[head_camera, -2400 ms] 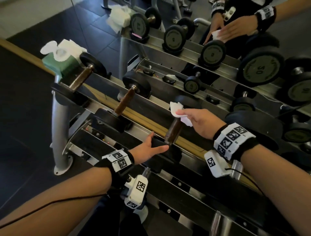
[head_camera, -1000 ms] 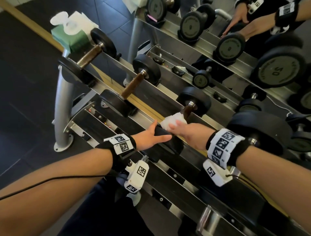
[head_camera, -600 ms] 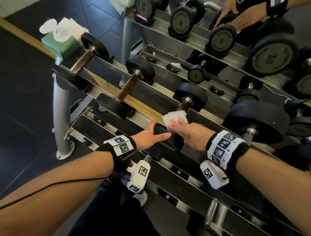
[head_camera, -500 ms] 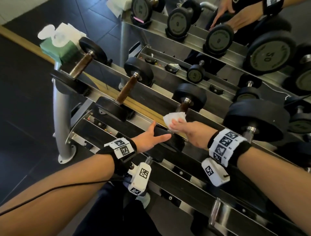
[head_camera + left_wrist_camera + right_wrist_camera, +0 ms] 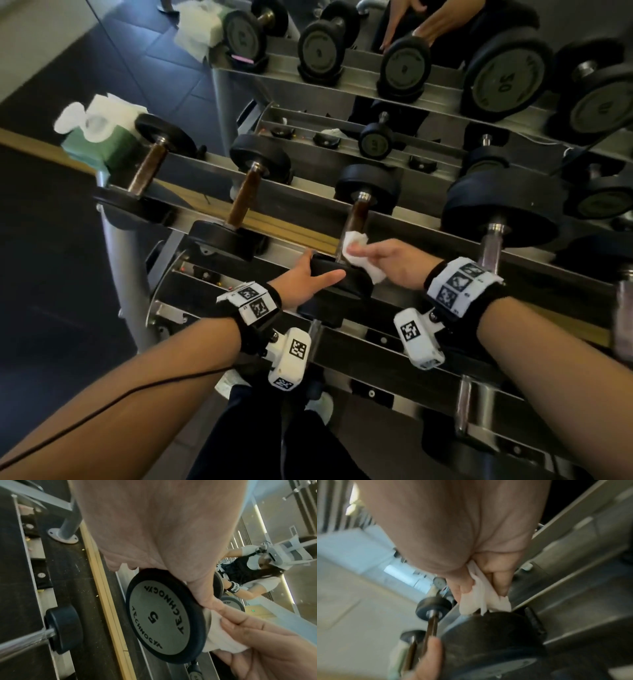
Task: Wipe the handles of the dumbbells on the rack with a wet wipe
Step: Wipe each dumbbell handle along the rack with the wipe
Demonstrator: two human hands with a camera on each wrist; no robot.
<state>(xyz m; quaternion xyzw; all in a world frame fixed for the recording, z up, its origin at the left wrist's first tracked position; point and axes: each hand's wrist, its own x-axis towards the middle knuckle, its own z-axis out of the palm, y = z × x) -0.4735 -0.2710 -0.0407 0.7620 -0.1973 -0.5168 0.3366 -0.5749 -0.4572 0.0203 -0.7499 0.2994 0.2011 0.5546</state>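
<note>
The third dumbbell (image 5: pixel 359 212) lies across the rack's top tier (image 5: pixel 428 233), with a brown handle and black heads. My left hand (image 5: pixel 317 270) holds its near head (image 5: pixel 159 615), marked 5, thumb on one side of the rim and fingers on the other. My right hand (image 5: pixel 363 251) grips a white wet wipe (image 5: pixel 354 240) wrapped round the near end of the handle. In the right wrist view my fingers bunch the wipe (image 5: pixel 481 601) just above the black head (image 5: pixel 491 635).
A green wipes pack (image 5: pixel 99 144) sits at the rack's left end. Two more brown-handled dumbbells (image 5: pixel 245 198) lie to the left and a bigger one (image 5: pixel 496 212) to the right. A lower tier (image 5: pixel 376 356) holds chrome-handled weights. A mirror behind repeats the rack.
My right hand slid the wipe down the handle from its far part to the near end by the weight head. The left hand kept its hold on the near head.
</note>
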